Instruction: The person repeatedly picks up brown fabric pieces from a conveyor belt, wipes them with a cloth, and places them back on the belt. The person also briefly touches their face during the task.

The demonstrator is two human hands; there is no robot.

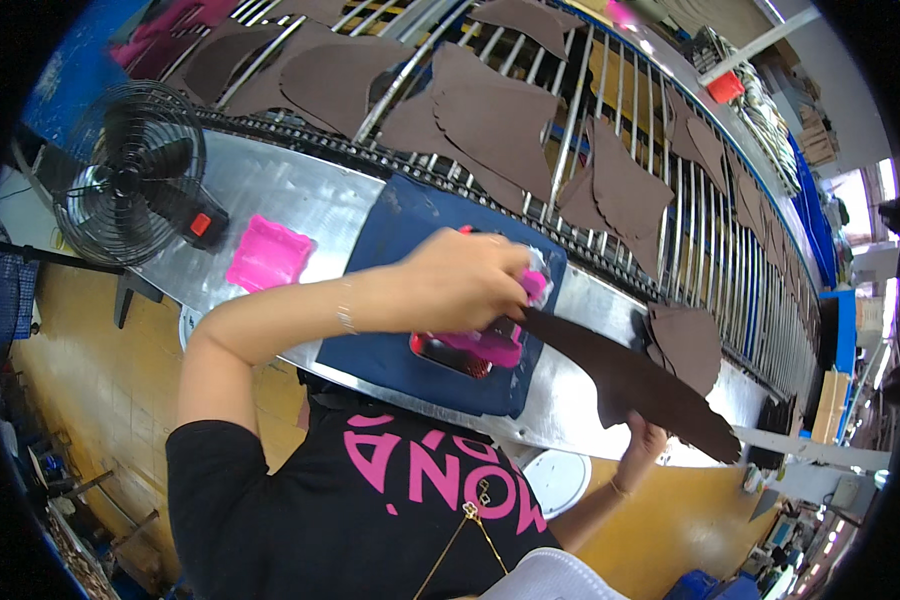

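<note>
My left hand (470, 278) is closed, fingers curled down above a pink-edged container (485, 347) on a dark blue mat (385, 245). What its fingertips grip is hidden beneath them. A long dark brown piece of leather-like sheet (630, 372), with a scalloped edge, stretches from beside those fingertips toward the lower right. My right hand (642, 448) pinches this piece along its lower edge, past the front of the metal table. Part of the container lies behind my left hand and the piece.
Several brown cut pieces (495, 115) lie on a conveyor of metal rods (570, 120) along the table's far side. More brown pieces (685, 345) rest at the table's right. A black fan (130, 175) and a pink tray (268, 253) stand at the left.
</note>
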